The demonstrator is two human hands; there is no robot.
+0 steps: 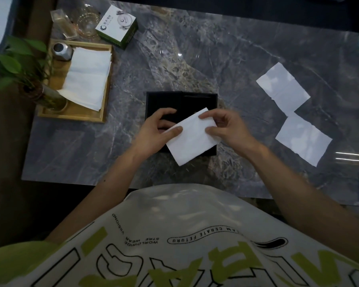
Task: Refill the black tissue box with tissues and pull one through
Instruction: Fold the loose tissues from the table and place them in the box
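The black tissue box (pixel 197 102) sits on the grey marble table, straight in front of me, its top partly hidden by my hands. I hold a folded white tissue (pixel 192 139) over the box's near half. My left hand (pixel 157 131) pinches the tissue's left edge with thumb and fingers. My right hand (pixel 224 126) grips its right edge. Two flat white tissues lie on the table to the right, one farther (pixel 283 89) and one nearer (pixel 304 138). A stack of white tissues (pixel 87 77) rests in a wooden tray at the left.
The wooden tray (pixel 71 114) also carries a small metal jar (pixel 61 51) and a glass vase with a green plant (pixel 40 94). Behind it stand glassware (pixel 85 21) and a white-and-green carton (pixel 117 25). The table's near edge (pixel 71 182) runs just beyond my torso.
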